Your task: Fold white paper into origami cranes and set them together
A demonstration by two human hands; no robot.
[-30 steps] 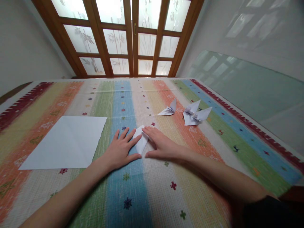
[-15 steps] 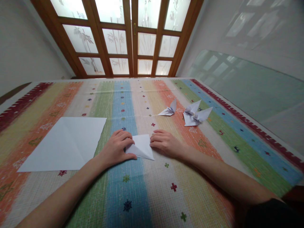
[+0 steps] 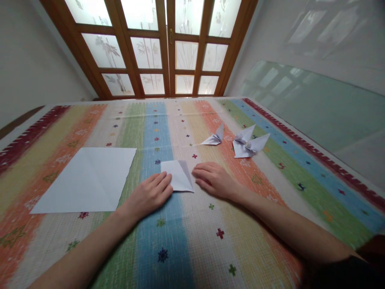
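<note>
Striped cloth: small white folded paper, creased, lying flat

No writing, number or label can be read. The folded paper is blank white. The striped cloth carries only small patterns.

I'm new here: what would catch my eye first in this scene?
The bright striped tablecloth fills the view, with a small folded white paper at its middle, the left hand touching its left edge and the right hand just beside it. A large white sheet lies flat to the left; a small paper figure and a larger paper figure sit farther back on the right.
</note>
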